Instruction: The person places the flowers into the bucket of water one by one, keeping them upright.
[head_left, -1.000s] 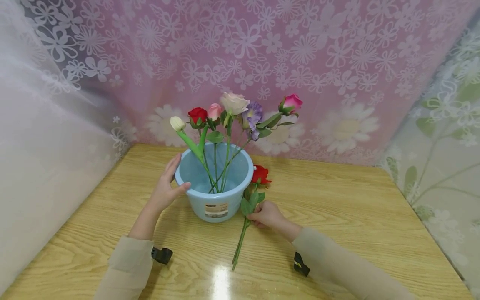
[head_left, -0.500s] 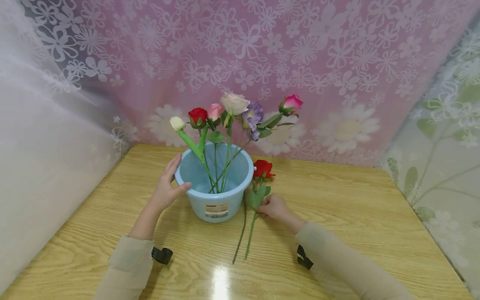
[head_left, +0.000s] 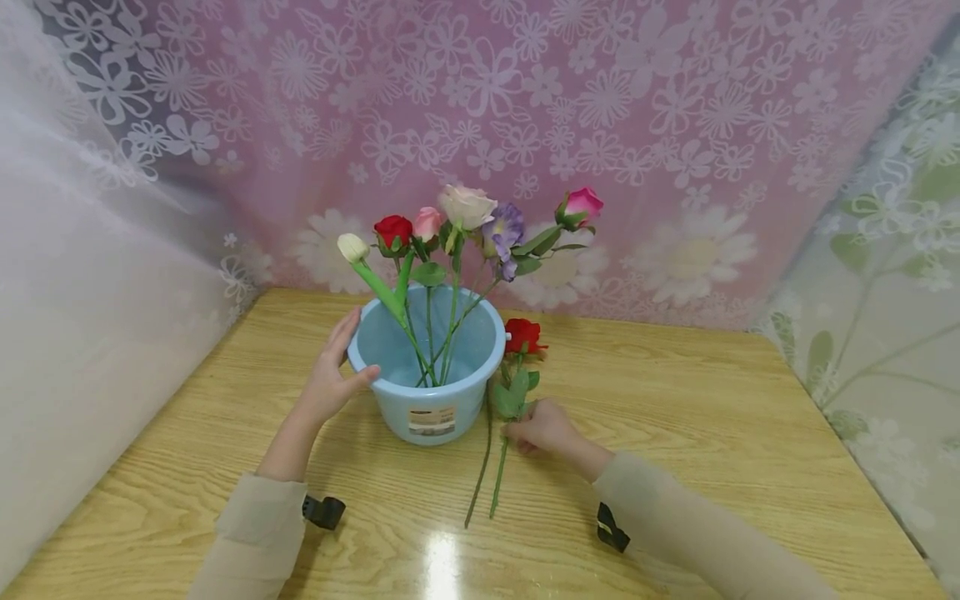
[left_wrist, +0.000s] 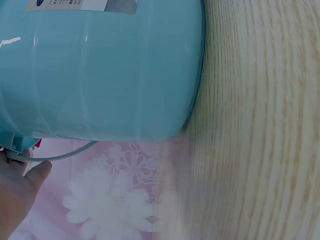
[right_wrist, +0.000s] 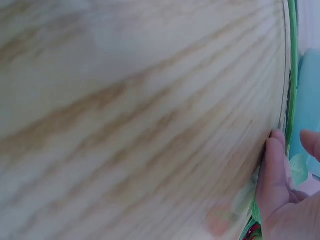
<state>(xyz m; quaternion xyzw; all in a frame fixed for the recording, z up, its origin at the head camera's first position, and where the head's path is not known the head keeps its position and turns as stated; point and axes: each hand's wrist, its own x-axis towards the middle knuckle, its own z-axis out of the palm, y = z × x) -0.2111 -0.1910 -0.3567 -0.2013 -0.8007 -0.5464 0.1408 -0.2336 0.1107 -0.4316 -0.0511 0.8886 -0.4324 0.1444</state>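
Observation:
In the head view my left hand (head_left: 327,377) holds the left rim of a light blue bucket (head_left: 467,408), thumb over the front edge and fingers along the side. A red rose (head_left: 522,335) lies on the table right of the bucket. My right hand (head_left: 547,429) is at its green stem (head_left: 498,481), just below the leaves. In the right wrist view the stem runs between thumb and fingers, which stand apart. A second, darker stem (head_left: 478,483) lies beside it, its upper end hidden by the leaves and bucket.
Artificial flowers stand in the bucket: a white tulip (head_left: 352,247), a red rose (head_left: 393,233), a cream rose (head_left: 467,207), a purple flower (head_left: 506,227) and a magenta rosebud (head_left: 582,205) among them. The wooden table (head_left: 675,400) ends at a pink floral curtain (head_left: 637,108).
My right hand first shifts the red rose rightward, parting its stem from the darker one. It then slides lower along the stem, thumb and fingers now apart. My left hand stays at the bucket.

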